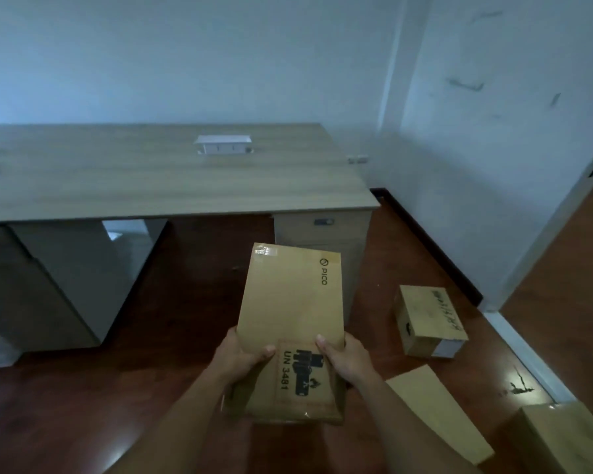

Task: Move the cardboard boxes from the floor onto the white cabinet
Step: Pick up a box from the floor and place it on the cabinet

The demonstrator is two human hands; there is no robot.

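I hold a long brown cardboard box (288,302) printed "PICO" and "UN 3481" above the floor, its far end pointing at the desk. My left hand (242,359) grips its near left edge and my right hand (344,360) grips its near right edge, thumbs on top. On the floor to the right lies a smaller cardboard box (425,319) with black writing. A flat box (439,412) lies nearer, and another box (562,436) fills the bottom right corner. A pale cabinet (69,278) stands under the desk at the left.
A wood-topped desk (151,176) spans the middle, with a white socket unit (223,145) on it and a drawer unit (322,234) under its right end. White walls stand behind and to the right. A doorway opens at the far right. The floor is dark red wood.
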